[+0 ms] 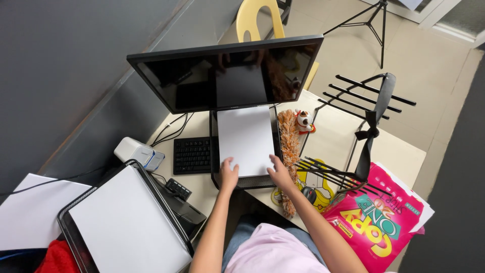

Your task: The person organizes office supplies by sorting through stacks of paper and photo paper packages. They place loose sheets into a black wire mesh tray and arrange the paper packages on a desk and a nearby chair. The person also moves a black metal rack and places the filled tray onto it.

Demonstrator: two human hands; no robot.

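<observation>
A stack of white paper [246, 139] lies in a black mesh tray [252, 182] under the dark monitor [227, 73]. My left hand [228, 175] rests on the stack's near left corner with its fingers spread. At the near right corner, my right hand [279, 172] presses its fingers onto the paper. Neither hand grips anything. The tray's near rim shows between my wrists.
A black keyboard [192, 155] sits left of the tray. A second mesh tray with paper [129, 222] is at the near left. A fuzzy toy [290, 136], a black wire rack [364, 126] and a pink paper ream [379, 217] lie to the right.
</observation>
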